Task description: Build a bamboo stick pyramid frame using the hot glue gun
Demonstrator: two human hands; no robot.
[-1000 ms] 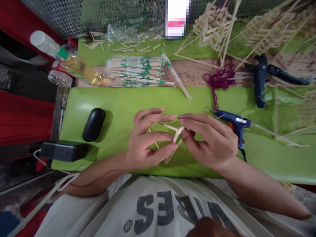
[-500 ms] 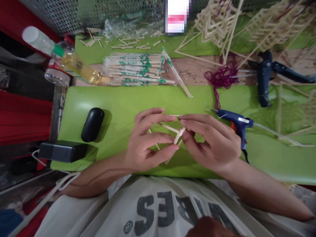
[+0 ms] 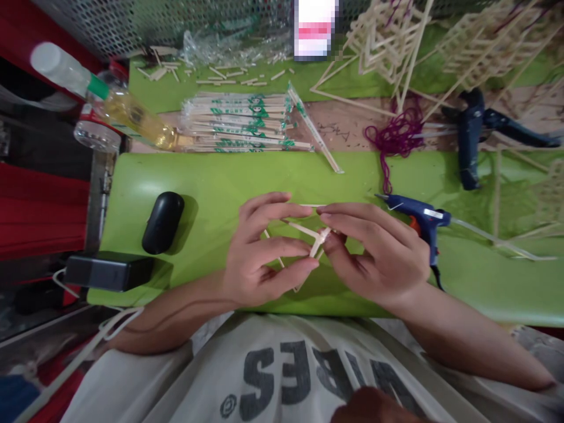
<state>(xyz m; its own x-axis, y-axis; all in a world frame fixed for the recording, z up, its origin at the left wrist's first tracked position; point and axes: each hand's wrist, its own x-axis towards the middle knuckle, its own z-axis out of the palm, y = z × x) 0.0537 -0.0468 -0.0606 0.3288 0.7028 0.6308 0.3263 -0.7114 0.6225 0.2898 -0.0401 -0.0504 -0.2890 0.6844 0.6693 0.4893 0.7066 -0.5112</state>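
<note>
Between my two hands, over the green surface, is a small frame of thin wooden sticks (image 3: pixel 303 228). My left hand (image 3: pixel 264 252) pinches a short stick of the frame between thumb and fingertip. On the other side, my right hand (image 3: pixel 379 249) grips the frame near a whitish joint, its fingers bent together at the top stick. The parts of the frame under my fingertips are hidden. Right of my right hand lies a blue glue gun (image 3: pixel 425 217) with an orange trigger, its nozzle pointing left.
Wrapped chopsticks (image 3: pixel 247 120), purple string (image 3: pixel 399 132), a dark blue tool (image 3: pixel 471 141) and stick lattices (image 3: pixel 385 44) lie at the back. A black case (image 3: pixel 163 223), a black box (image 3: pixel 110 271) and a bottle of yellow liquid (image 3: pixel 136 120) are at left.
The view has shifted very slightly, so the background objects sit a little further left. Both hands keep the same hold on the stick frame.
</note>
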